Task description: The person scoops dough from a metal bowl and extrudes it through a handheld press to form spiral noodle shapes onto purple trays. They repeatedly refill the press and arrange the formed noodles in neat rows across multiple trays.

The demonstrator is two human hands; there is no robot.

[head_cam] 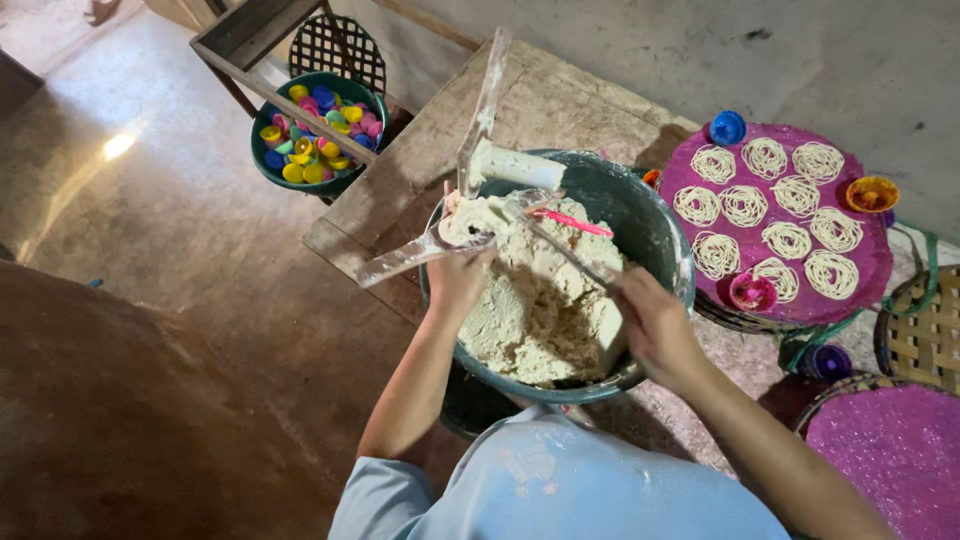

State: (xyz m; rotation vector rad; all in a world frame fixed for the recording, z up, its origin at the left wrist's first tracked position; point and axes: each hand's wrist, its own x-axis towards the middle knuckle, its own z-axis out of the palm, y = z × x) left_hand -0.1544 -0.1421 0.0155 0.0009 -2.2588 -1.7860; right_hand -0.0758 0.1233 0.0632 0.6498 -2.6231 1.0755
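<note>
A dark green basin (652, 218) holds a big mass of pale dough (540, 315). Over it hangs a dough-smeared press (512, 166) with a white cylinder and long clear handles. My left hand (455, 275) grips the press from below, where a lump of dough sits in its cup. My right hand (655, 325) is closed round one handle at the basin's right rim. A thin pink stick (577, 223) lies across the dough behind the handles.
The basin stands on a worn wooden table (520, 105). To the right is a round pink tray (870, 265) with several noodle coils and small coloured cups. A green bowl of coloured caps (316, 130) sits at the far left. Woven trays (925, 335) lie at the right edge.
</note>
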